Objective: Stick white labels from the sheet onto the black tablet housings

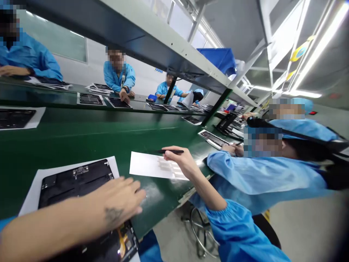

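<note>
My left hand [120,200] lies flat with fingers stretched out on the right edge of a black opened device panel [73,182], which rests on a white sheet [32,189] on the green belt. It holds nothing. My right hand [181,160] is pinched on a thin black stick-like tool [169,151], held level. That hand hovers over a white backing sheet [147,165] carrying several pale translucent strips [170,168], close to the belt's near edge.
The green conveyor belt [89,134] carries more black panels [214,138] on white sheets. A co-worker in a blue coat [261,174] sits close on my right, hands on one. Other people in blue [118,76] work across the belt. A grey shelf [152,36] runs overhead.
</note>
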Available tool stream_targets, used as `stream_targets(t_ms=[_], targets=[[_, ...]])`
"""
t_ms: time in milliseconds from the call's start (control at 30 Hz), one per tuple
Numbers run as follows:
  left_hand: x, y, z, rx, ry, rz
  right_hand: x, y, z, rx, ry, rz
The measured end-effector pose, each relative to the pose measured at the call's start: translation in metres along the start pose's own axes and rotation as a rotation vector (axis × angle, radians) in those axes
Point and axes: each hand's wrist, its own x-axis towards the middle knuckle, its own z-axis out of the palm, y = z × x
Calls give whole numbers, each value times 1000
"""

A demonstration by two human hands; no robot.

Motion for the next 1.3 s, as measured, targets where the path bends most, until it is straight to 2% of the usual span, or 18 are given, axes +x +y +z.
stream_targets(t_ms=[67, 133, 200, 267, 367, 467, 633, 867, 1100, 1300], targets=[[50, -17, 3, 6, -45, 78, -9, 7, -12, -23, 28, 38], [90, -29, 17, -9, 18, 127, -14, 13, -23, -14, 107, 48], [114, -37, 36, -51, 27, 158, -16, 20, -32, 10, 191, 40], [124, -44, 53, -123, -12, 139, -16, 25, -40, 18, 211, 56], [125, -51, 68, -229, -68, 56, -14, 30, -49, -37, 109, 145], [124, -54, 72, -272, -55, 43, -10, 30, -55, -90, 6, 225], [126, -48, 67, -276, -31, 45, -3, 23, -61, -87, -104, 315], [128, -42, 62, -288, -43, 33, 4, 16, -59, -81, -146, 385], [126, -45, 72, -292, 31, 63, 12, 13, -54, -124, -192, 412], [127, -46, 74, -308, 58, 68, 12, 19, -53, -204, -143, 251]])
